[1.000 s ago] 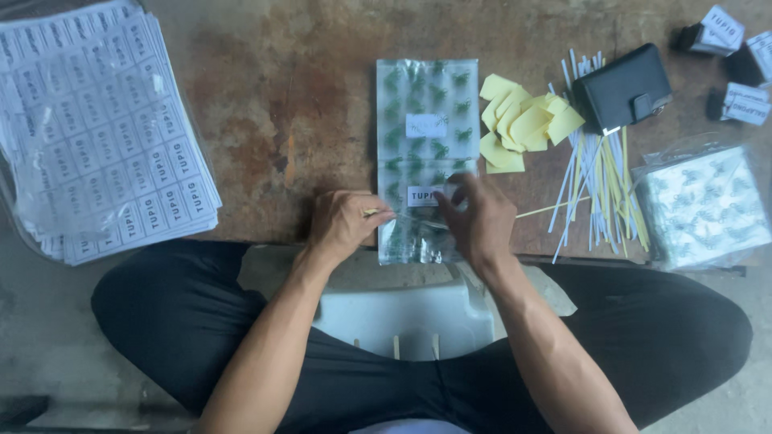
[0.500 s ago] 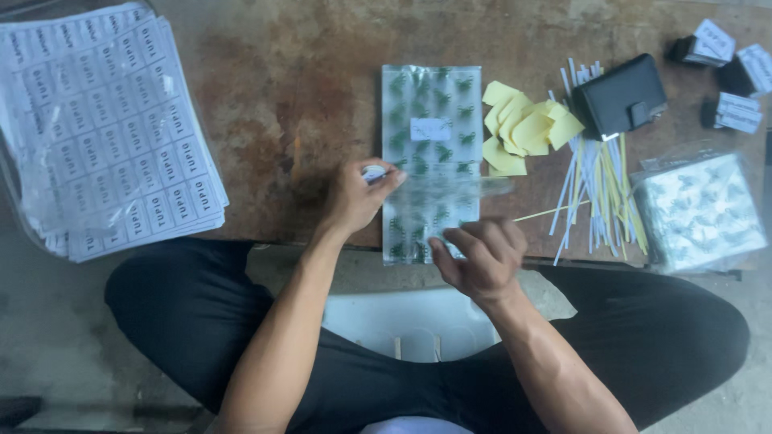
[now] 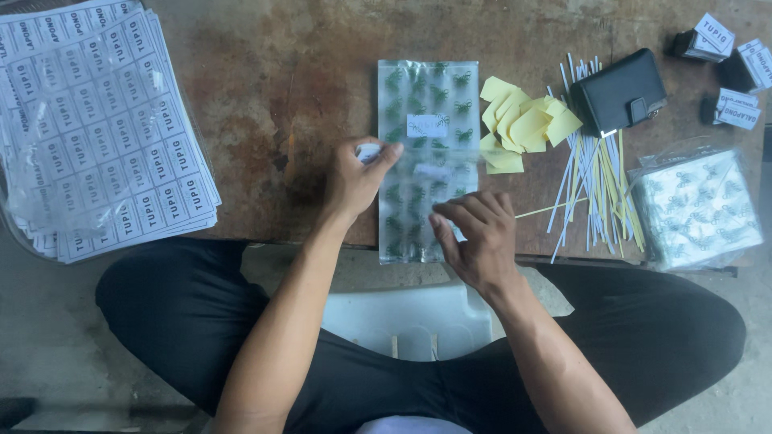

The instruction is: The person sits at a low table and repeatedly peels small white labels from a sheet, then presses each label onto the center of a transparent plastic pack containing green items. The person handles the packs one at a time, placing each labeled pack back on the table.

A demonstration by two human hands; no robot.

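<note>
A stack of clear bags printed with green leaves lies on the worn brown board, with a white label stuck near its top. My left hand is at the stack's left edge and pinches a small white label between thumb and fingers. My right hand hovers over the lower right of the stack, its fingertips pinched on a thin clear bag that looks slightly lifted between the two hands. What else the right fingers hold is too blurred to tell.
Printed label sheets lie stacked at the left. Right of the bags are yellow paper slips, a fan of thin white and yellow strips, a black wallet, another pack of leaf-print bags and small black boxes. My crossed legs sit below the board's edge.
Both hands were together on the lower part of the bags. My left hand has moved up and left with the small label, and my right hand has drawn down and right.
</note>
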